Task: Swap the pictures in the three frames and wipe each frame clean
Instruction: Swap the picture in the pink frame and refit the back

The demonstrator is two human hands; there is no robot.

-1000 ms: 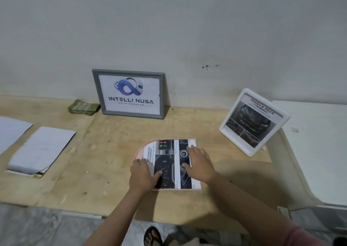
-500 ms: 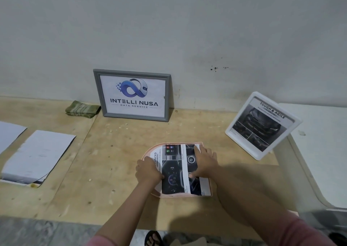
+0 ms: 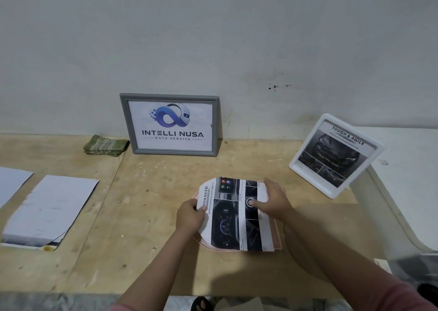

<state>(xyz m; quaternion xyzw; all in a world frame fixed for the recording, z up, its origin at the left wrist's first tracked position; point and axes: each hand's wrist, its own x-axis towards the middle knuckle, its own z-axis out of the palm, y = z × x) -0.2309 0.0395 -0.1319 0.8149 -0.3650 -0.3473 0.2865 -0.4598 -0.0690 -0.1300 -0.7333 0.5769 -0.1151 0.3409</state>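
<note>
Fingers of my left hand (image 3: 189,217) are curled round the rounded left edge of the printed picture (image 3: 233,213), thumb on top, lifting that edge, while the fingers of my right hand (image 3: 272,202) lie fairly straight and spread, pressing the sheet's right part down. I take the pink frame (image 3: 277,236) as my landmark: it lies flat on the wooden table (image 3: 147,216), and the picture sits on top of it, overhanging so that only a thin pink rim shows at the lower left and right.

Behind the pink frame and to its left, the grey frame (image 3: 169,124) leans against the wall with a logo sheet inside. Behind and to the right, the white frame (image 3: 334,155) stands tilted with a car picture in it. Far to the left lie two loose sheets (image 3: 51,210), face down as far as I can see, and a folded green cloth (image 3: 105,146) rests just beside the grey frame.

My judgement: the swap is mid-way at best. This picture is not seated in the pink frame, and I cannot tell whether it is going in or coming out. The cloth lies untouched, so wiping seems to remain.
</note>
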